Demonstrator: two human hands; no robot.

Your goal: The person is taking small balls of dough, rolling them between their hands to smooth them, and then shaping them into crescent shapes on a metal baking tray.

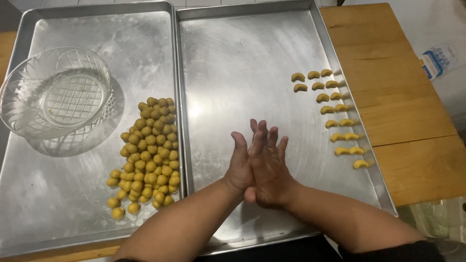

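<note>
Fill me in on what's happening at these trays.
A person presses the left hand and right hand together, palm to palm, above the right tray. Whether dough sits between them is hidden. Curved yellow dough pieces line that tray's right edge. The left tray holds a heap of yellow dough balls and an empty glass bowl.

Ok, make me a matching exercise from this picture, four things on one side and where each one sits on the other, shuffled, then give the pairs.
Things:
1. glass bowl
2. dough balls
3. crescents
4. hands

Places:
A. right edge of the right tray
B. pressed palm to palm above the right tray, near its front
C. far left of the left tray
D. heaped at the right side of the left tray

Pairs: 1-C, 2-D, 3-A, 4-B
</note>
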